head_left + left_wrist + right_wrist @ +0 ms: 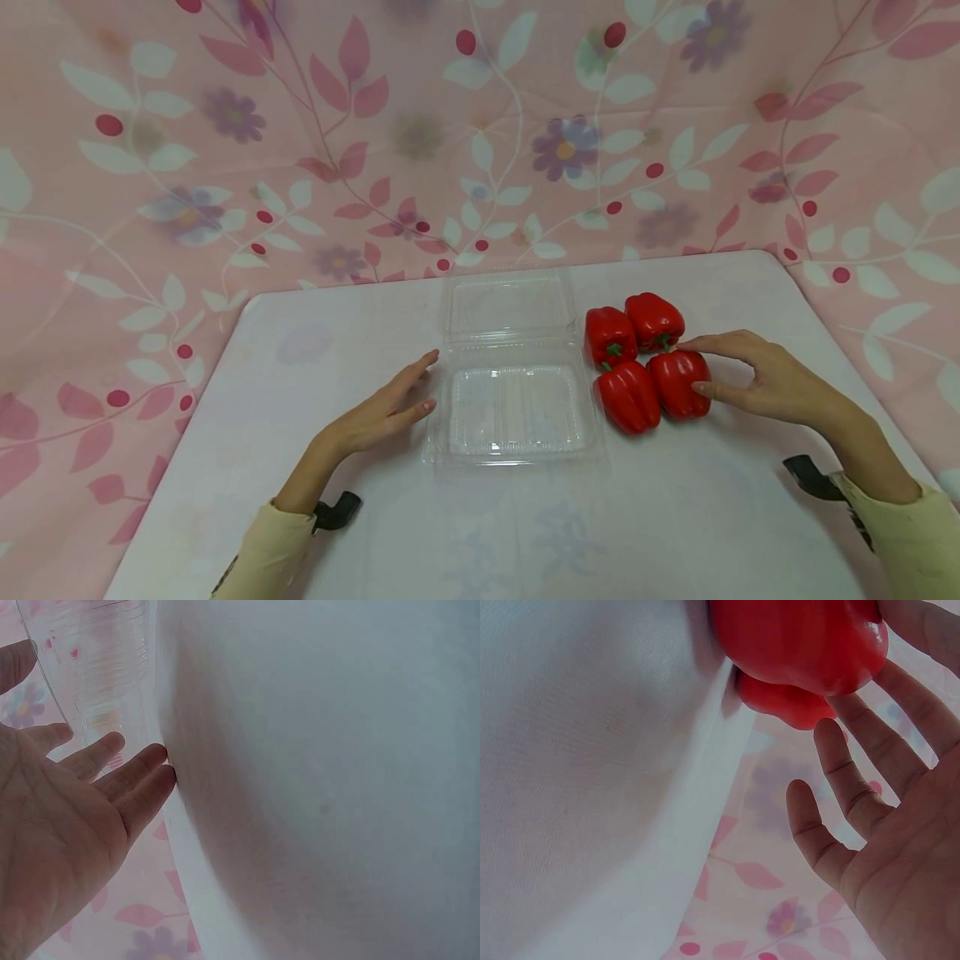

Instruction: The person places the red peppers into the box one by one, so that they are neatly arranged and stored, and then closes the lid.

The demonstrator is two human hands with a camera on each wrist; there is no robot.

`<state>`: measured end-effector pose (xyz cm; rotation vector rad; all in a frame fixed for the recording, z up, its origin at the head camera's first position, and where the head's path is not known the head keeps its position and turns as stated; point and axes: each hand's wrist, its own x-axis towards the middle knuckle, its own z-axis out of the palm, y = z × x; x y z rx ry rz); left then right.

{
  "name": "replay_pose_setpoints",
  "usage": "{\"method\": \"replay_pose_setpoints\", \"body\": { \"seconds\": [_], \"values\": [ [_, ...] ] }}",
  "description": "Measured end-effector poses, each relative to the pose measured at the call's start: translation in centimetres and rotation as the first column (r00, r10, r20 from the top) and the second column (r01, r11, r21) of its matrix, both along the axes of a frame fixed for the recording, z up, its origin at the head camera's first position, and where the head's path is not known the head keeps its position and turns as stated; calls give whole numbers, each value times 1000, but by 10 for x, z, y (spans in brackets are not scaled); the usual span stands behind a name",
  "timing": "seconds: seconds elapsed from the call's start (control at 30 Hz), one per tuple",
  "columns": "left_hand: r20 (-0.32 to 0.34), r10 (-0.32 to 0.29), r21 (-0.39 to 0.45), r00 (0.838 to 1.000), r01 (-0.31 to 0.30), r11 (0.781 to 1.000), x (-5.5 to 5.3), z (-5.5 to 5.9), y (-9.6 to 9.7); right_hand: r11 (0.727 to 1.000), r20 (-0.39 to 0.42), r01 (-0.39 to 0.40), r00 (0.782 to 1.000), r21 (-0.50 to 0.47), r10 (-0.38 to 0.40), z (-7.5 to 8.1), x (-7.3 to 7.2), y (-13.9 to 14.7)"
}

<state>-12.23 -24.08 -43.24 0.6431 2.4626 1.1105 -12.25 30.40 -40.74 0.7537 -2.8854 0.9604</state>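
Several red bell peppers sit in a cluster on the right side of the table. My right hand [780, 379] is at the near right bell pepper [679, 385], its thumb overlapping the near side and its index finger along the far side. In the right wrist view, the other fingers [847, 780] spread loosely below that pepper [802, 637]. A clear plastic clamshell container [517, 408] lies with its lid [510, 307] folded back, left of the peppers. Beside its left edge, my left hand [378, 415] hovers with fingers extended, holding nothing.
Left of the near right pepper is another bell pepper [628, 398]; two more, one at far left [610, 335] and one at far right [655, 321], lie behind. A white cloth covers the table [480, 533]. Pink floral fabric [420, 142] hangs behind and around it.
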Motion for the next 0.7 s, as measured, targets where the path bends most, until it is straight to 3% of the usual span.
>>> {"method": "replay_pose_setpoints", "body": {
  "seconds": [0.7],
  "values": [
    [-14,-2,-9,1000,2,1000,-1,-2,0,999,-38,26,999,45,-24,3,3,1]
  ]
}}
